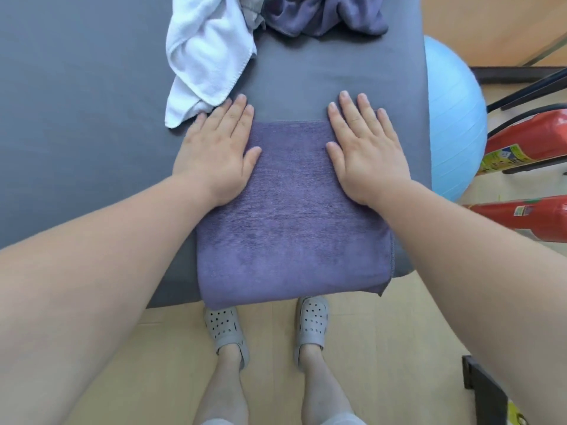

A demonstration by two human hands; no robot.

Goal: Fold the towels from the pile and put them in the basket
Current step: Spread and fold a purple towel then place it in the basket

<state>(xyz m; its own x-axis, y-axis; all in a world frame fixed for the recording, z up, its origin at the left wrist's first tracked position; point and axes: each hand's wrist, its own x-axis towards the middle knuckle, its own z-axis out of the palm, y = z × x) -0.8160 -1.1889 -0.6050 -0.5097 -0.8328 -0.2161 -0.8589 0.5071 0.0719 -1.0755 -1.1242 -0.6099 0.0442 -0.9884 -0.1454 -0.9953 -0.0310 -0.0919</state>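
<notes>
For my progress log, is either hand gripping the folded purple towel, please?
No, left hand and right hand lie flat on the folded purple towel.

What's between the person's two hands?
Head view: a flat stretch of the folded purple towel, which the left hand and right hand both press with straight fingers.

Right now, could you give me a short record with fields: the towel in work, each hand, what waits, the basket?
towel in work: purple towel, folded, flat on the grey table
left hand: open, pressing its left part
right hand: open, pressing its right part
waiting: white towel and a crumpled purple towel, farther back
basket: not in view
beside table: blue ball, red fire extinguishers
</notes>
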